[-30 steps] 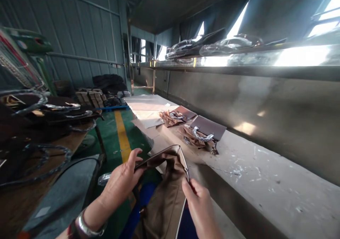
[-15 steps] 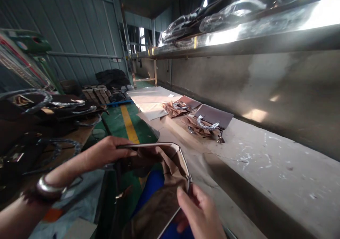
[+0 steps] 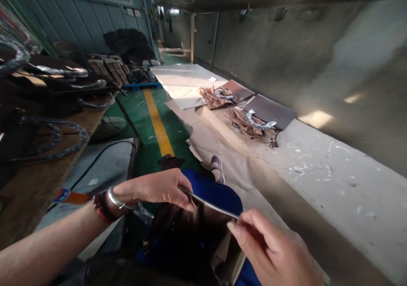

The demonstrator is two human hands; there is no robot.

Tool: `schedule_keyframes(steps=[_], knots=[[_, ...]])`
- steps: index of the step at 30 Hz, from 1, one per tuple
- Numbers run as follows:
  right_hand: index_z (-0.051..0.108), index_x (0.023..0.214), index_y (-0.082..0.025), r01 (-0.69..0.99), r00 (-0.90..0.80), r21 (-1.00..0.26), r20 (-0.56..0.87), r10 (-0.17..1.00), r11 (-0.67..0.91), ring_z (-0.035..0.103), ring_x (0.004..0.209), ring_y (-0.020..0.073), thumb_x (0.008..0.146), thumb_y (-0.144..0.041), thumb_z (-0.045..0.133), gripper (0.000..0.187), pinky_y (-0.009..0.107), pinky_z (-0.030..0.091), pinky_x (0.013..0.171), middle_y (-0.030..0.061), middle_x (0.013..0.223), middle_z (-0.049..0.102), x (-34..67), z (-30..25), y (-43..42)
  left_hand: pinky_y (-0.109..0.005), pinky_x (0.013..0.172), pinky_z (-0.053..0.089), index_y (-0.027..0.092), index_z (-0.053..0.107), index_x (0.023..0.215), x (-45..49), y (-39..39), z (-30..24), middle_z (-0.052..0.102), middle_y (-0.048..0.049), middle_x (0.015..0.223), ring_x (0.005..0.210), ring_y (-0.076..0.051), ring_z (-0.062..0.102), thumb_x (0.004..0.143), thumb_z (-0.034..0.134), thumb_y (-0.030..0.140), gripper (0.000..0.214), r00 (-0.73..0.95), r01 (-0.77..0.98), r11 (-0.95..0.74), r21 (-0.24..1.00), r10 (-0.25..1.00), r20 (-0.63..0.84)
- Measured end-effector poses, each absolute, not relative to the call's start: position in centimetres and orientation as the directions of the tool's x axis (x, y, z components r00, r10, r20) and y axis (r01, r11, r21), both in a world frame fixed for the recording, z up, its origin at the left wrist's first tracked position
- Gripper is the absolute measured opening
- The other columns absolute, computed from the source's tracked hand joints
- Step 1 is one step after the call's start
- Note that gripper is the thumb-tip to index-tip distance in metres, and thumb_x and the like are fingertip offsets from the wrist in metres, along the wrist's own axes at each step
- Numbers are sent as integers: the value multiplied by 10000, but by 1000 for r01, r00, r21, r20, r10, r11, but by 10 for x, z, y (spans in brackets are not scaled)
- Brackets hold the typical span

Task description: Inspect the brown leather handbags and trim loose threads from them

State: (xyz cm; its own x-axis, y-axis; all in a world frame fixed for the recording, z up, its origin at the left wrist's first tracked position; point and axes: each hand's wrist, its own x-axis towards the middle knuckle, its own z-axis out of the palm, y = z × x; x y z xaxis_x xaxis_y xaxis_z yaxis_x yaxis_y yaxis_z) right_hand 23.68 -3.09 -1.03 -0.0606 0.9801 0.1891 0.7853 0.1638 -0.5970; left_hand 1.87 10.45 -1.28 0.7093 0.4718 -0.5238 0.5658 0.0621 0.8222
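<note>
Grip of left hand (image 3: 170, 188) and right hand (image 3: 271, 243) closed on the bag rim (image 3: 211, 205), tan lining (image 3: 223, 250) inside.

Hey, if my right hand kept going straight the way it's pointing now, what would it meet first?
Beyond the brown bag, whose edge your right hand pinches, probably your left hand, further along that edge. Depth is hard to judge, so the blue-clothed leg might come first.

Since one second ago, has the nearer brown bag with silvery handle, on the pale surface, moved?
No; judged by the white scuffs on the pale surface, the nearer brown bag stayed.
</note>
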Motion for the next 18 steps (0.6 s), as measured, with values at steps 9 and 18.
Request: schedule_keyframes(steps=[9,18], knots=[[618,923,-222,816,-336,-411,234,912,406,575,750,158,784,-198,639,142,254,477,648,14,789,576,217,-27,20,-202,534,308,139,676,807,30,101,-39,557,39,631,594,-108,455,658,682,445,340,655,484,130,866,602,-456],[603,771,-180,771,-532,-337,126,837,540,526,760,145,856,-163,525,117,248,449,674,33,785,534,221,-24,43,-185,629,390,165,592,1009,19,108,-40,598,28,841,736,-120,521,671,659,252,355,747,382,89,920,556,-364]])
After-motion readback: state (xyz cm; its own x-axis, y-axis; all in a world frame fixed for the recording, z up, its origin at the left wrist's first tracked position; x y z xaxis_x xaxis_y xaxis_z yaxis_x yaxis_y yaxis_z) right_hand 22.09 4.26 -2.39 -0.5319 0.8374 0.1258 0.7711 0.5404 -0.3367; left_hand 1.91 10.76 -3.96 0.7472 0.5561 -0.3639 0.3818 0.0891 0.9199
